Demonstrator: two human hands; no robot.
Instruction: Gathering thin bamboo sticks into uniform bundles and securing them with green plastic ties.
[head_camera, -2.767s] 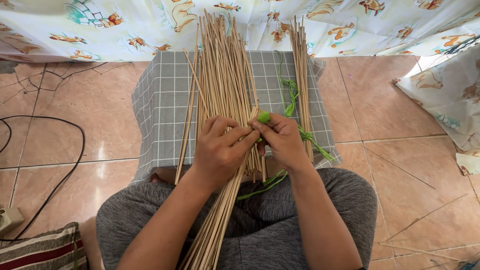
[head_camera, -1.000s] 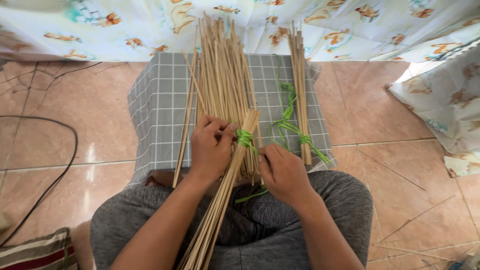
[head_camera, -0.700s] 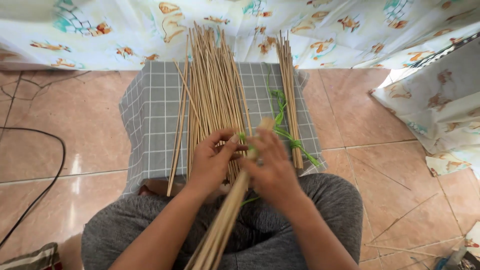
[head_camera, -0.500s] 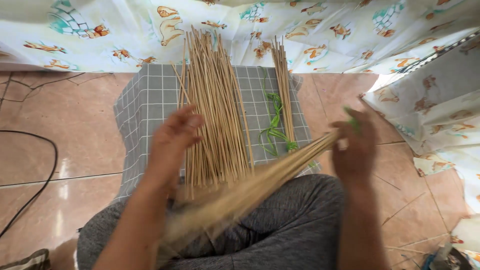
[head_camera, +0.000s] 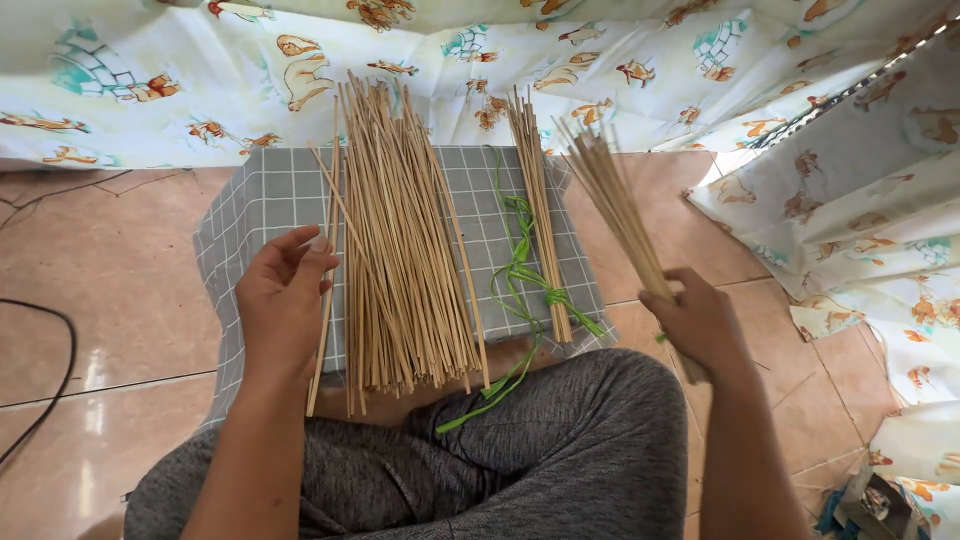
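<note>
Nearest the camera, the grey-trousered lap (head_camera: 520, 450) was seen filling the lower centre of the frame, with the two forearms reaching out over it. At centre left the left hand (head_camera: 285, 300) was held over the near edge of the loose pile of sticks (head_camera: 400, 240), its fingers (head_camera: 300, 245) half spread and closed on nothing, their tips just touching one stray stick at the pile's left side. At centre right the right hand (head_camera: 700, 325) was wrapped tight round the tied bundle of sticks (head_camera: 615, 205), which was gripped near its lower end and pointed up and left, clear of the cloth and over the tiled floor (head_camera: 110, 260).

A firm grip close to the binding was judged best here, so that no stick could slide out of the tie; the bundle would be better laid down parallel to the finished one than dropped across it. The free hand could be used to square the loose ends before more were gathered.

Further up, the green strips (head_camera: 520, 270) were seen lying beside another tied bundle (head_camera: 540, 215) on the grey checked cloth (head_camera: 250, 200). Beyond that, the printed fabric (head_camera: 200, 70) was stretched across the top of the frame.
</note>
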